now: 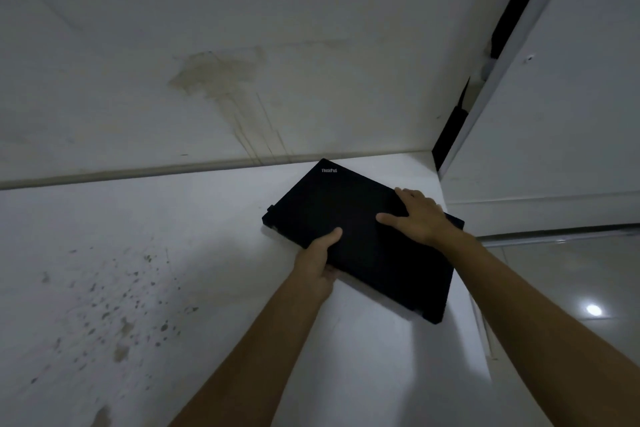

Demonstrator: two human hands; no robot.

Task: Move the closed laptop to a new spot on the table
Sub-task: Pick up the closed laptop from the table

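Closed black laptop point(360, 236) at the far right of the white table point(173, 253), near the corner where the stained wall point(207, 62) meets a white panel point(571, 114). Lid up, "ThinkPad" logo point(329, 170) at the far corner, close to the wall. Turned at an angle to the table edge, with its right corner reaching past that edge, over the floor point(571, 288). Near long edge apparently raised a little off the surface; cannot tell for certain.

Left hand point(317, 263) clasped on the near long edge: thumb flat on the lid, fingers curled underneath and mostly hidden. Pinching the laptop between thumb and fingers.

Right hand point(420, 217) laid palm down on the lid toward the right side. Fingers spread, thumb pointing left toward the lid's middle, the other fingertips reaching toward the far edge. Pressing or resting flat, not wrapped round anything; whether any finger hooks over the far edge, cannot tell.

Both forearms bare, coming in from the lower middle and lower right.

Table speckled with dark spots point(121, 305) on the left, well apart from the laptop. Brownish stain with drip lines on the wall above. Dark gap point(450, 135) between wall and panel. Glossy tiled floor at lower right, with a bright light reflection point(594, 309).
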